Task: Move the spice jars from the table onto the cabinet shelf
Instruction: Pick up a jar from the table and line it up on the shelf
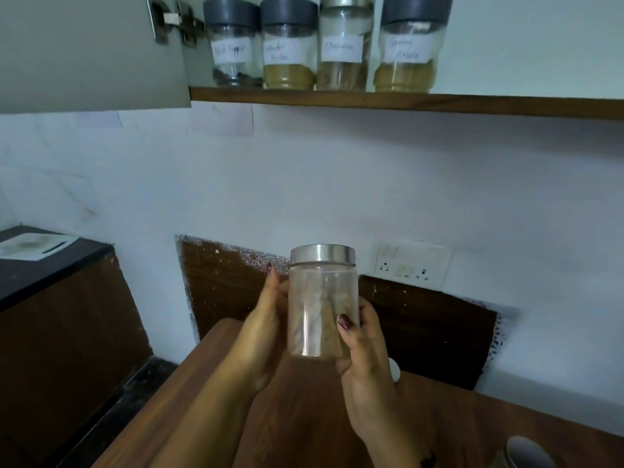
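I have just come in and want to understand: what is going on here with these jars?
A person holds a steel-lidded glass jar upright in both hands, left hand and right hand on its sides, above the wooden table. Four labelled spice jars already stand in a row on the cabinet shelf, from the black pepper jar to the garam masala jar. What looks like another jar at the table's right corner is only partly in view.

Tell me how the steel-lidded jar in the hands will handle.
Probably light: the jar holds only a few pale pieces. Its clear, smooth wall looks slippery and breakable; the left hand and right hand both grip it.
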A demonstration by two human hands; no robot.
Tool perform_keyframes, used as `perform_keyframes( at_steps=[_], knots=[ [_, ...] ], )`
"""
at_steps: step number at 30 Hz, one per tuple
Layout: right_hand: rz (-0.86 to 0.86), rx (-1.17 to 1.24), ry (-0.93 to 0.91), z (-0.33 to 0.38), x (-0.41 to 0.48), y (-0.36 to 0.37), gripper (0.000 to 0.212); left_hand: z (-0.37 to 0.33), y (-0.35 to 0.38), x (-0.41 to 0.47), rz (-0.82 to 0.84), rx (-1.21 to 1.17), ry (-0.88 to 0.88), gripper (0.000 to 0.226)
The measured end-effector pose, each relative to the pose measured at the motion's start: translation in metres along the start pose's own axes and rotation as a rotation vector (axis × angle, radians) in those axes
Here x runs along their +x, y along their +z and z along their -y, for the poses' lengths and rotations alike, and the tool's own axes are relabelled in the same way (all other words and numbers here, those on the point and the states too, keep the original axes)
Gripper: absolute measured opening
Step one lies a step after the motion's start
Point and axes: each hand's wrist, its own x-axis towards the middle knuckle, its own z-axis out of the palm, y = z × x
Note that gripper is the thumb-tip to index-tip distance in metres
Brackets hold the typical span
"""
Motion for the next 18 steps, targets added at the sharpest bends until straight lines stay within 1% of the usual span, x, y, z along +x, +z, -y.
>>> perform_keyframes(
  at_steps=[3,5,7,8,10,12,15,18],
  knots=[
    [-0.055,0.069,-0.019,0.002,-0.001,-0.002,0.094,0.012,0.015,-0.004,0.061,-0.138,-0.070,0.080],
    [-0.056,0.072,-0.070,0.004,-0.007,-0.004,0.079,0.016,0.021,-0.005,0.079,-0.180,-0.051,0.079],
    [-0.069,0.033,-0.122,0.009,-0.010,-0.005,0.059,0.015,0.027,-0.009,0.098,-0.193,-0.012,0.075],
    [-0.091,0.004,-0.145,0.011,-0.011,-0.005,0.054,0.014,0.029,-0.010,0.117,-0.204,-0.005,0.074],
    [-0.183,-0.076,-0.206,0.012,-0.011,-0.004,0.058,0.010,0.033,-0.011,0.128,-0.223,0.007,0.074],
    [-0.278,-0.156,-0.285,0.013,-0.009,-0.003,0.060,0.007,0.033,-0.011,0.096,-0.237,0.012,0.077],
    [-0.336,-0.222,-0.393,0.016,-0.008,-0.003,0.043,0.003,0.036,-0.013,0.055,-0.262,0.025,0.082],
    [-0.354,-0.311,-0.496,0.025,-0.009,-0.002,0.026,-0.001,0.035,-0.015,0.026,-0.232,0.045,0.079]
  ],
)
